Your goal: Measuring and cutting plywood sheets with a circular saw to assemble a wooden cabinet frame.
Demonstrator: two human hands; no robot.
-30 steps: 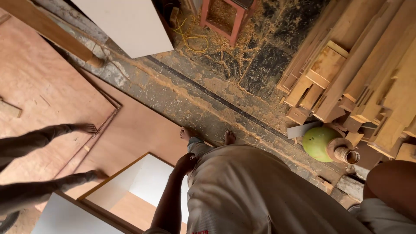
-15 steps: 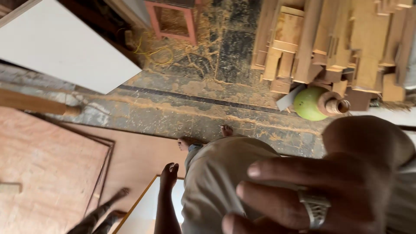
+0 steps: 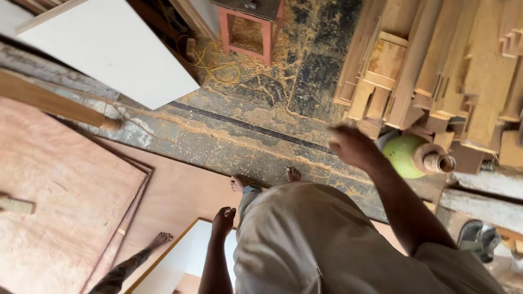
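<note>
Pale, sand-coloured wooden offcuts (image 3: 436,71) stacked far right, beside a lime-green round container (image 3: 402,156) with a brown neck. Grey floor (image 3: 218,136) dusted in yellow sawdust and crossed by a dark stripe, with a salmon-pink stool (image 3: 248,32) and a loose yellow cord (image 3: 215,68) at the far side. Reddish-brown plywood sheets (image 3: 54,207) at left, a white board (image 3: 109,54) far left, and khaki-beige clothing (image 3: 305,245) in the near centre.
</note>
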